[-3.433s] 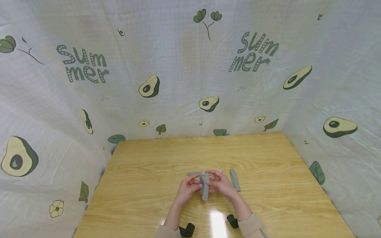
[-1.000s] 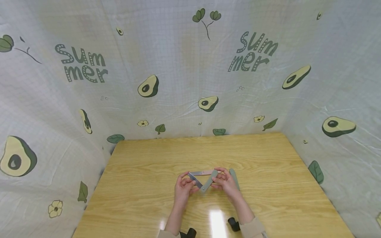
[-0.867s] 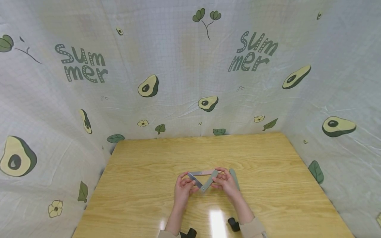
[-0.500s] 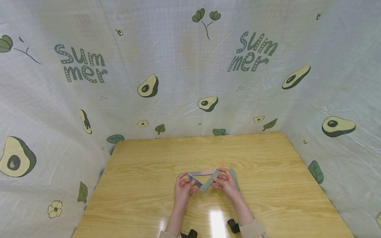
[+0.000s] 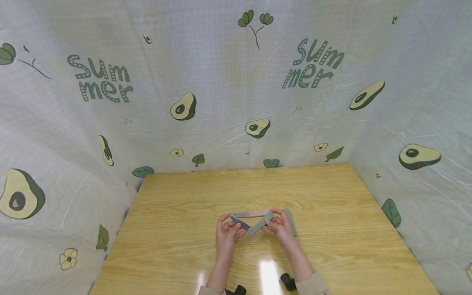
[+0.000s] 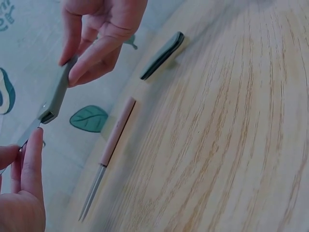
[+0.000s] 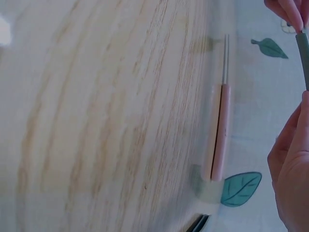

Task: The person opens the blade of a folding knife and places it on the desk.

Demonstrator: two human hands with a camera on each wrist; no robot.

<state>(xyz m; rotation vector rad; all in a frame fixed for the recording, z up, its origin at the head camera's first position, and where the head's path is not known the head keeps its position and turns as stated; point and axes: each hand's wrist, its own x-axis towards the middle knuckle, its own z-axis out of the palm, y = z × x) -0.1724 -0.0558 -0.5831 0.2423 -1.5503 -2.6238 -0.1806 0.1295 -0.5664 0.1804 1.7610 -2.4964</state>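
Both hands hold a folding knife with a grey-green handle and a metal blade, partly unfolded into a wide V. My left hand pinches the blade between thumb and fingers. The far end of the handle is gripped by the thumb and fingers of my right hand. Just beyond, on the table, lies a pink-handled folding knife with its blade out. A second grey-green folding knife rests folded near my right hand, partly hidden behind it in the head view.
The wooden table reaches back to a hanging cloth printed with avocados and leaves, which also closes off both sides. Black camera mounts sit at the wrists.
The blade has swung out from the nearly folded handle into a wide angle, opening a little further over the last second. My hands have spread apart, uncovering the pink knife behind them.
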